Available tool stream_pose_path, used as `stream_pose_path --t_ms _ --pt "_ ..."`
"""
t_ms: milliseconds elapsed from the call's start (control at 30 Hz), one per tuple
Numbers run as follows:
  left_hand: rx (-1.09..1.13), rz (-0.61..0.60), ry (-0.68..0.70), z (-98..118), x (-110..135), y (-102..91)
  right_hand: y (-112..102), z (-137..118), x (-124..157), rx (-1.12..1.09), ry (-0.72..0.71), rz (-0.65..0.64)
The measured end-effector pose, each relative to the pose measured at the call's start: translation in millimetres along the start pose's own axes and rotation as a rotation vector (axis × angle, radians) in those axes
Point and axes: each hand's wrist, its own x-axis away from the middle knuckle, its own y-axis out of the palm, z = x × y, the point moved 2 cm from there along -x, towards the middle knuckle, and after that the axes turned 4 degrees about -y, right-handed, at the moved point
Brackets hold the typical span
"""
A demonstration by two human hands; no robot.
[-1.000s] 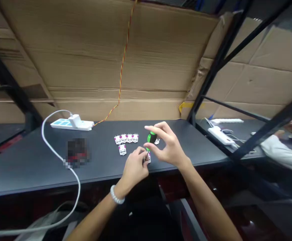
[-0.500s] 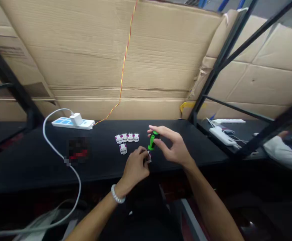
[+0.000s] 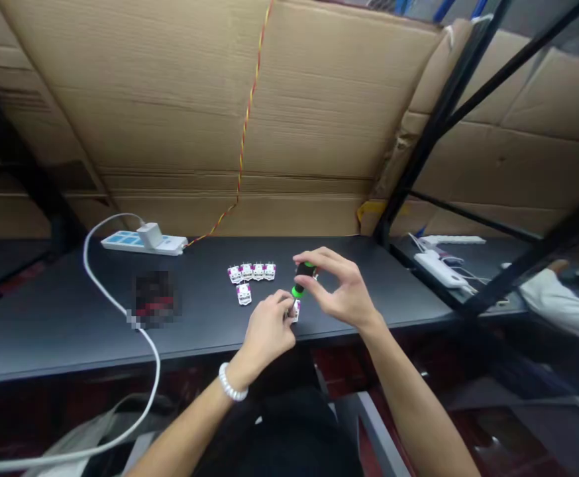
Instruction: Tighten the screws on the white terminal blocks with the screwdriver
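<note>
Screwdriver (image 3: 298, 289) turned since earlier; right fingers (image 3: 328, 260) grip it, left fingers (image 3: 279, 298) steady white part (image 3: 296, 311).

Piece (image 3: 296, 311) partly hidden by left hand (image 3: 269, 326)

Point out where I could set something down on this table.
Bare tabletop shows between the blurred dark object and the white-and-purple parts, and right of the right hand, toward the black post. It's crowded around the left hand, screwdriver and nearest part.
</note>
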Motion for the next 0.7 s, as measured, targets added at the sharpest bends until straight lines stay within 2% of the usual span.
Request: stream_pose_path --t_ms 133,267,333,433,567,700 --pt "0.002 -0.032 -0.003 -0.6 -0.9 -5.4 -4.5 2.8 4.3 -0.04 0.018 0.026" --pt "-0.036 -0.071 -0.02 -6.7 0.2 -16.2 -26.4 11.4 20.9 -0.103 0.129 0.249" --pt "-0.037 -0.072 -0.032 -11.2 1.7 -23.2 -40.1 16.0 30.4 -0.092 0.126 0.366" --pt "-0.001 -0.071 -0.028 -14.4 -0.4 -33.4 -57.3 24.1 41.7 -0.061 0.125 0.46" --pt "-0.02 -0.039 0.007 -6.3 -29.6 -38.0 -72.1 33.5 49.4 -0.049 0.135 0.55" --pt "-0.189 -0.19 -0.089 2.2 -81.2 -20.2 -79.3 35.9 51.8 -0.05 0.124 0.585"
